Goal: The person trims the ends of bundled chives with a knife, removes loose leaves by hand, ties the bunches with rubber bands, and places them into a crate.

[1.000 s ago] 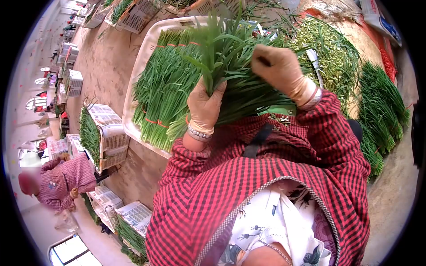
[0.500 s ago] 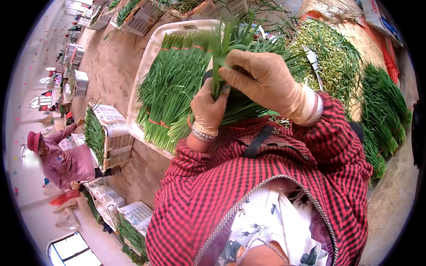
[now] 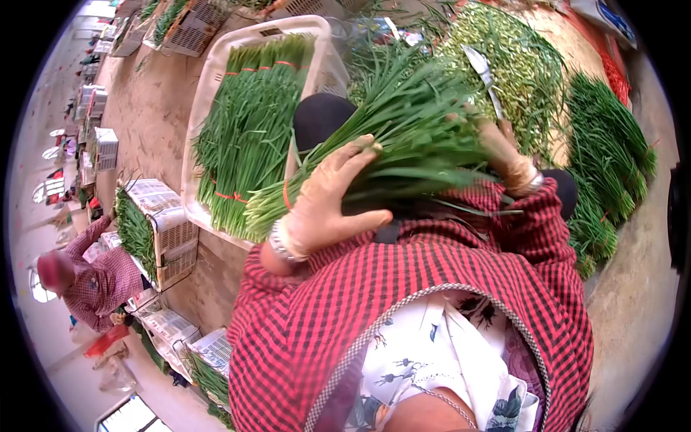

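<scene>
A large bunch of garlic chives point(image 3: 410, 137) lies across my lap, its pale stem ends to the left with a red band around them and its leafy ends to the right. My left hand point(image 3: 327, 191), in a thin pale glove, rests against the banded stem side, fingers spread and thumb stretched out. At the leafy end is my right hand point(image 3: 507, 155), also gloved; its fingers are blurred and partly covered by leaves. Just beyond it, a knife point(image 3: 484, 78) lies on the heap of trimmings point(image 3: 522, 54).
To the left stands a white plastic crate point(image 3: 196, 137) with banded chive bundles point(image 3: 252, 129). More chives point(image 3: 604, 165) are piled on the right. A co-worker in a checked shirt point(image 3: 101, 284) is at the far left, near another filled crate point(image 3: 176, 241).
My hands have moved apart; the small upright tuft between them is no longer held up. My left hand has opened onto the bunch, and my right hand has moved right and down to the leaves.
</scene>
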`<state>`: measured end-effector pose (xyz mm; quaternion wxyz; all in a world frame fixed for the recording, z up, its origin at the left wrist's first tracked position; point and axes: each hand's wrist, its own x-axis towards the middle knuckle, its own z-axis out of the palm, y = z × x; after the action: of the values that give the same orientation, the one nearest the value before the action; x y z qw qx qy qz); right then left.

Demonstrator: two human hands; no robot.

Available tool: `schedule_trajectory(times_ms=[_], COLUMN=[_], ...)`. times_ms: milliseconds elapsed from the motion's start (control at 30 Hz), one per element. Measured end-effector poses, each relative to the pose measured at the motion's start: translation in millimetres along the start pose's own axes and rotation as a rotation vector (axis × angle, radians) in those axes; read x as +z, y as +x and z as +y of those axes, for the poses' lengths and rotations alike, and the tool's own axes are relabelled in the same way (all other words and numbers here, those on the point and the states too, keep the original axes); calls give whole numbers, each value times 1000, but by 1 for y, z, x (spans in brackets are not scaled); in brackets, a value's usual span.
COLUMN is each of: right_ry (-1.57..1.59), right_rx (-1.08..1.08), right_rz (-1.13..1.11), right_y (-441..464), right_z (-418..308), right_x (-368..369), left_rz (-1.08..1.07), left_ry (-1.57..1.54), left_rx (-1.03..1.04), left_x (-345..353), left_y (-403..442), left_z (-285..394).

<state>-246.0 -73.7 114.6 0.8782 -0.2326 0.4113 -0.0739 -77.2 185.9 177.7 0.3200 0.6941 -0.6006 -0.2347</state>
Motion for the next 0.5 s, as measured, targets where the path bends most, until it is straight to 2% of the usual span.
schedule_trajectory(times_ms=[33, 67, 100, 133, 167, 200, 267, 300, 333, 367, 400, 433, 467, 500], right_ry=[-546, -861, -952, -292, -273, -631, -815, -872, -814, -641, -579, -689, -538, -423], right_rx=[-316, -700, -918, -287, -363, -404, -578, -648, -653, -504, -528, -482, -464, -507], right_rz=[-160, -288, -325, -282, -279, -121, -125, -116, -234, -286, -270, -85, -270, -361], right_y=[0, 5, 12, 15, 8, -4, -8, -2, -2, -3, 7, 25, 15, 27], right_z=[13, 19, 24, 27, 27, 15, 12, 11, 9, 10, 12, 7, 8, 12], right_x=[-3, -9, -11, 4, 18, 31, 41, 42, 43, 46, 39, 15, 26, 10], left_rz=[-64, -5, 27, 65, 193, 192, 167, 26, 6, 8, 21, 29, 104, 159], left_ry=[-127, -240, -251, -257, 10, 220, 291, 351, 319, 295, 252, 230, 172, 103], left_rx=[-23, -75, -181, -284, -223, -191, -86, -116, -86, -38, -20, -45, -47, -83], left_x=[-10, -15, -21, -26, -29, -32, -28, -26, -22, -17, -12, -11, -7, -5], left_y=[0, -1, -6, -8, -3, -2, -1, -3, 0, -1, -1, 1, 1, 0], left_z=[7, 10, 3, -4, -1, -8, -23, -23, -18, -14, -12, -11, -13, -17])
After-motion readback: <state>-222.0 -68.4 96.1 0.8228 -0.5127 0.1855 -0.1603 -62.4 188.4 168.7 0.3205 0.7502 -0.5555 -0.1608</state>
